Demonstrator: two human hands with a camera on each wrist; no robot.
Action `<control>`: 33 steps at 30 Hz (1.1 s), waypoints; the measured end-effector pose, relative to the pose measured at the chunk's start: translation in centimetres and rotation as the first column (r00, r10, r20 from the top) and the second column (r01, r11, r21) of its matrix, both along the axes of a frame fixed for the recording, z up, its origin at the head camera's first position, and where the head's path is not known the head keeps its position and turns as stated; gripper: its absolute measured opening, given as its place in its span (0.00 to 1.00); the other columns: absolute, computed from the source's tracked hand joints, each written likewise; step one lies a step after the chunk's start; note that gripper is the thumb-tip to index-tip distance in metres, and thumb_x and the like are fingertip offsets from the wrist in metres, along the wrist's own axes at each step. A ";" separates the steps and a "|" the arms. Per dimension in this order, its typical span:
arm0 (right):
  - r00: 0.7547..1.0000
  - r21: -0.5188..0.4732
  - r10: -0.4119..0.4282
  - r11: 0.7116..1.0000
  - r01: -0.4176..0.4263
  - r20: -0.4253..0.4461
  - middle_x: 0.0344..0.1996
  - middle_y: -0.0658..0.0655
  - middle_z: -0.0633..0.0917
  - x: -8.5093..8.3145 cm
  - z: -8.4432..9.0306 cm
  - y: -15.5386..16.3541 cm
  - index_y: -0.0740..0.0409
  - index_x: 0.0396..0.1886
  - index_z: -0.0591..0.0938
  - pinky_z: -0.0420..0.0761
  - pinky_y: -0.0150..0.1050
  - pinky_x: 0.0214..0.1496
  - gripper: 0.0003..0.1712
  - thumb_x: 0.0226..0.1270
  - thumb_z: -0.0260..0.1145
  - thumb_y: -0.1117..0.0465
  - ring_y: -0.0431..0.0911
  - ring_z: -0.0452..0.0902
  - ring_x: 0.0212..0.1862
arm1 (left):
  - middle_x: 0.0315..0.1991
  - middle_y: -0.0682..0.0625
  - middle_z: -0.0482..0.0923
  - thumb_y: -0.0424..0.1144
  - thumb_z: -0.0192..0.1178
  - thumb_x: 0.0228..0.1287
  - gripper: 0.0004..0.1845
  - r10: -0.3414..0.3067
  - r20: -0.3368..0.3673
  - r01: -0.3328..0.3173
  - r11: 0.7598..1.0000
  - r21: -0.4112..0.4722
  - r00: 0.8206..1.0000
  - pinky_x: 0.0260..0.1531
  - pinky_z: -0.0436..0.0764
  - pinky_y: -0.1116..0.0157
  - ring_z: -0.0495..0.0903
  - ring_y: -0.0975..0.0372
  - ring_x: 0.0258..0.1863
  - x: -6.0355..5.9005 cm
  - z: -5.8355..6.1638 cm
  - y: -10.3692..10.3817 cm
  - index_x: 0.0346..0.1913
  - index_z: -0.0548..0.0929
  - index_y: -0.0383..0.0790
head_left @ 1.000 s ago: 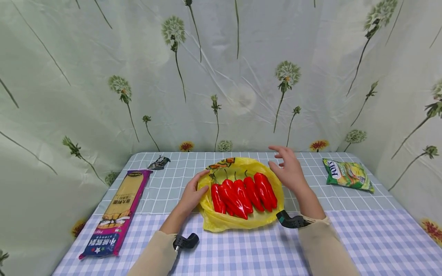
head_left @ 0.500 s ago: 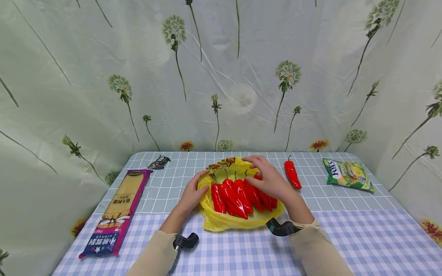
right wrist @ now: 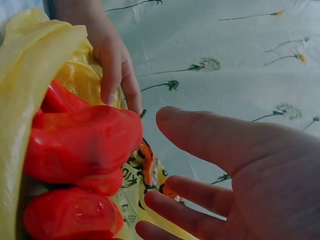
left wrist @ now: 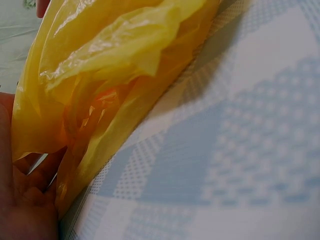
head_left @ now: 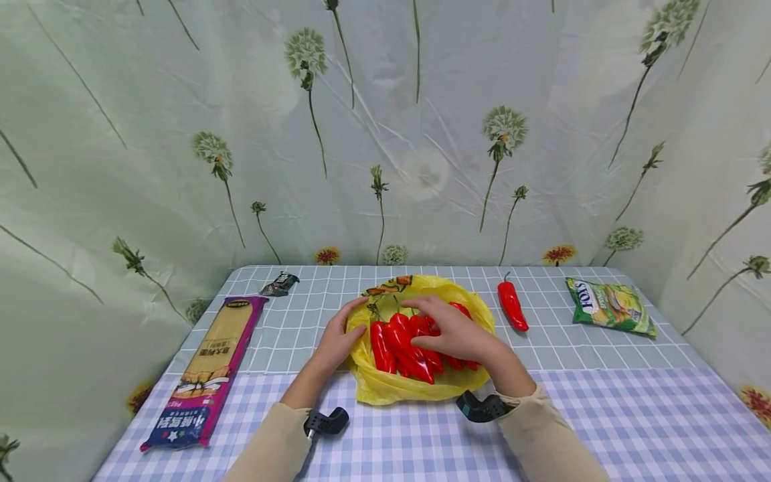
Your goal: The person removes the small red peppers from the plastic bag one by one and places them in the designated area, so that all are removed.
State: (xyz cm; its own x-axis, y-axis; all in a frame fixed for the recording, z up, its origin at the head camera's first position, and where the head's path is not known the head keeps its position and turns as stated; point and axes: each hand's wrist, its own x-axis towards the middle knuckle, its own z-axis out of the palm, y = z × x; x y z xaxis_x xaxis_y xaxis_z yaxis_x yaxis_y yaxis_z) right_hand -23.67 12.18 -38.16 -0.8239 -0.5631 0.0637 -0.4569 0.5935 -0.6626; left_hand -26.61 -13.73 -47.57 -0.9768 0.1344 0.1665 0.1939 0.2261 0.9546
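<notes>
A yellow plastic bag (head_left: pixel 397 393) lies with its mouth spread wide, several glossy red peppers (head_left: pixel 381 348) side by side inside it. My left hand (head_left: pixel 334 340) grips the bag's left rim, thumb on the inner side; the left wrist view shows yellow film (left wrist: pixel 115 55) against that hand. Over the peppers hovers my right hand (head_left: pixel 454 331), fingers spread and nothing held, hiding part of the row. In the right wrist view its thumb (right wrist: pixel 200 130) stands apart from the nearest pepper (right wrist: pixel 85 145). One lone red pepper (head_left: pixel 512 306) lies on the cloth right of the bag.
A long pasta pack (head_left: pixel 207 368) lies at the left, with a small black wrapper (head_left: pixel 280 284) behind it. At the far right is a green FOX'S candy bag (head_left: pixel 611 306). A checked cloth (head_left: pixel 409 445) covers the table before a floral curtain (head_left: pixel 421 134).
My right hand has let go of one pepper to the right of the bag, then swung left over the peppers inside. The left hand stays at the rim.
</notes>
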 end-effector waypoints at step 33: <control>0.998 0.154 0.040 0.987 -0.046 0.040 0.60 0.51 0.79 0.5 -1.0 -1.4 0.36 0.71 0.71 0.84 0.49 0.56 0.41 0.59 0.75 0.59 0.47 0.74 0.59 | 0.74 0.44 0.67 0.27 0.57 0.65 0.30 0.006 0.015 -0.006 1.000 0.004 1.000 0.73 0.65 0.50 0.67 0.50 0.72 0.1 0.2 0.1 0.70 0.72 0.46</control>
